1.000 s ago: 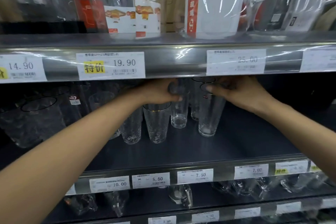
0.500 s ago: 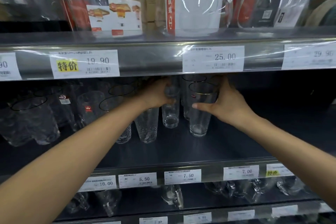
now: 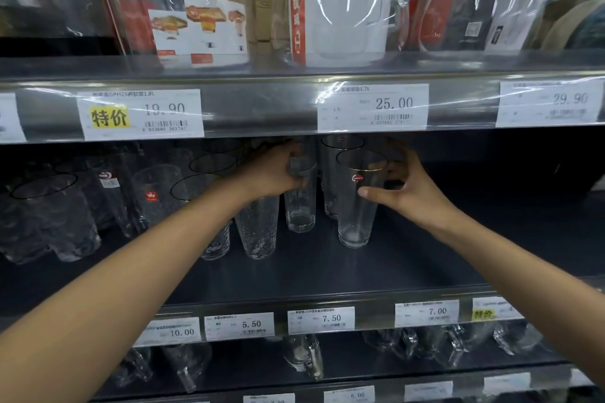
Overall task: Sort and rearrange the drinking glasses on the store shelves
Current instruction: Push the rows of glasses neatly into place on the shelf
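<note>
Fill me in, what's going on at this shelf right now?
A person is reaching into the middle shelf with both hands. The left hand grips a narrow clear glass near its rim. The right hand holds a tall tapered glass with a gold rim and a red sticker, thumb in front. Both glasses appear to be standing on the shelf, close together. Textured glasses stand just left of them.

1. The middle shelf lies bare toward its right end and along its front edge.
2. Its left end is crowded with textured tumblers.
3. The upper shelf's price rail hangs close over the tall glasses.
</note>
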{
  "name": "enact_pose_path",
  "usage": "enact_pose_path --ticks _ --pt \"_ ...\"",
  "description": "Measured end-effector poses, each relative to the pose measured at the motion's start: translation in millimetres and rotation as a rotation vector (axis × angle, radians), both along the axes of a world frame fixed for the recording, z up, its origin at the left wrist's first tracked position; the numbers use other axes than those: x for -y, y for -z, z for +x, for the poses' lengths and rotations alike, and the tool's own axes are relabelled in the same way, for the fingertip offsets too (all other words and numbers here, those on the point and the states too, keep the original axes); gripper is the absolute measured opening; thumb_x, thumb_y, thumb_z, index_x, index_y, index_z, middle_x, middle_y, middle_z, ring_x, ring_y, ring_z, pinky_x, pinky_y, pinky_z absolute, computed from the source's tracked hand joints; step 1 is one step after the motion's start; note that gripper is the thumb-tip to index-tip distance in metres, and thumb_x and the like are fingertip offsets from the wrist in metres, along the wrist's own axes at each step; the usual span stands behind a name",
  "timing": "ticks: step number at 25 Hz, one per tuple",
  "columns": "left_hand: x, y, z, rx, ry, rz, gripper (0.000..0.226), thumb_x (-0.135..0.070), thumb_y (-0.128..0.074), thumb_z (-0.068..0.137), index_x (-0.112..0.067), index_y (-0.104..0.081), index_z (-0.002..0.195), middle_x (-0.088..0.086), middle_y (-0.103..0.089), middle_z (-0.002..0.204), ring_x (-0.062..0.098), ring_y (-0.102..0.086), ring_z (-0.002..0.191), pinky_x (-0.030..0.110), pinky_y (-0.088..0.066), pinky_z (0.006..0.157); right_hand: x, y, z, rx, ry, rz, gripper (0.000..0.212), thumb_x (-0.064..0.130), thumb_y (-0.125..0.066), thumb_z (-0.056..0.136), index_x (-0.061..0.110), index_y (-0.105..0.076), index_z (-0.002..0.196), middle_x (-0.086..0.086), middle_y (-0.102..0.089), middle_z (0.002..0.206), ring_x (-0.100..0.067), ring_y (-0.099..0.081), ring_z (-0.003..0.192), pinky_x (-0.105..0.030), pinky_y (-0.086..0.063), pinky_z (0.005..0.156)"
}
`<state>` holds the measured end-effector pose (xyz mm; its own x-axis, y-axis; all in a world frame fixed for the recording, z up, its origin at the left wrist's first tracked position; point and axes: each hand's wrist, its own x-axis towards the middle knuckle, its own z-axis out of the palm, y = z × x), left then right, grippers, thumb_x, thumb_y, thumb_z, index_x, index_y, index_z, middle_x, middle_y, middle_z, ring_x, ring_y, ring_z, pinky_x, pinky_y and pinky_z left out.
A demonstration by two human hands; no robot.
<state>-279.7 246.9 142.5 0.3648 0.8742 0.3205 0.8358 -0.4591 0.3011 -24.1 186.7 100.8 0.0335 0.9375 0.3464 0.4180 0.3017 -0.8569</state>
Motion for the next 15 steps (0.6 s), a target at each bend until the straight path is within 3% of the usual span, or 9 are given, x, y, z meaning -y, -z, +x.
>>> enact_pose_path --ticks 2,5,7,10,12,15 --pt "-1.0 0.7 -0.2 0.007 -0.005 -0.012 0.066 -0.034 -0.079 0.082 -0.019 -0.05 0.139 0.0 -0.054 0.143 0.02 -0.053 0.123 0.02 -0.034 0.088 -0.9 1.4 1.6 -0.043 -0.039 -0.007 0.097 0.018 -0.087 0.074 0.027 -0.026 0.15 0.008 -0.066 0.118 -0.006 -0.062 0.113 -0.019 -0.048 0.084" --pt "-2.9 1.5 0.0 0.028 -0.013 -0.035 0.068 -0.035 -0.081 0.08 -0.019 -0.05 0.138 0.001 -0.054 0.141 0.02 -0.053 0.123 0.022 -0.036 0.09 -3.6 4.9 5.0 -0.078 -0.091 -0.014 0.09 0.013 -0.084 0.078 0.027 -0.03 0.148 0.009 -0.068 0.117 -0.008 -0.061 0.118 -0.029 -0.049 0.094" --pt "-4.2 2.2 0.2 0.03 -0.014 -0.033 0.068 -0.035 -0.081 0.079 -0.018 -0.05 0.137 0.001 -0.054 0.141 0.02 -0.052 0.123 0.022 -0.036 0.091 -4.0 6.9 5.3 -0.045 -0.117 -0.035 0.095 0.023 -0.085 0.076 0.026 -0.027 0.151 0.01 -0.067 0.118 -0.004 -0.059 0.119 -0.033 -0.048 0.099" --pt "-5.5 2.4 0.1 0.041 -0.008 -0.048 0.068 -0.034 -0.081 0.079 -0.017 -0.05 0.137 0.002 -0.053 0.141 0.02 -0.052 0.123 0.024 -0.038 0.093 -3.7 10.3 -0.7 0.044 -0.098 -0.058 0.101 0.038 -0.089 0.069 0.023 -0.029 0.148 0.01 -0.058 0.126 -0.003 -0.056 0.118 -0.031 -0.051 0.095" --pt "-6.1 2.4 -0.2 0.047 -0.005 -0.057 0.068 -0.034 -0.081 0.079 -0.017 -0.049 0.137 0.002 -0.053 0.142 0.02 -0.052 0.123 0.025 -0.039 0.095 -5.0 14.9 -3.4 0.046 -0.062 -0.063 0.084 0.032 -0.089 0.071 0.02 -0.041 0.138 0.006 -0.06 0.123 -0.005 -0.059 0.114 -0.026 -0.053 0.092" --pt "-6.0 2.7 -0.2 0.057 0.001 -0.066 0.069 -0.034 -0.081 0.08 -0.018 -0.048 0.139 0.001 -0.052 0.143 0.02 -0.052 0.124 0.024 -0.039 0.096 -5.4 17.2 -3.6 0.035 -0.044 -0.072 0.057 0.026 -0.087 0.073 0.021 -0.056 0.12 0.006 -0.066 0.117 -0.001 -0.061 0.108 -0.007 -0.049 0.075"
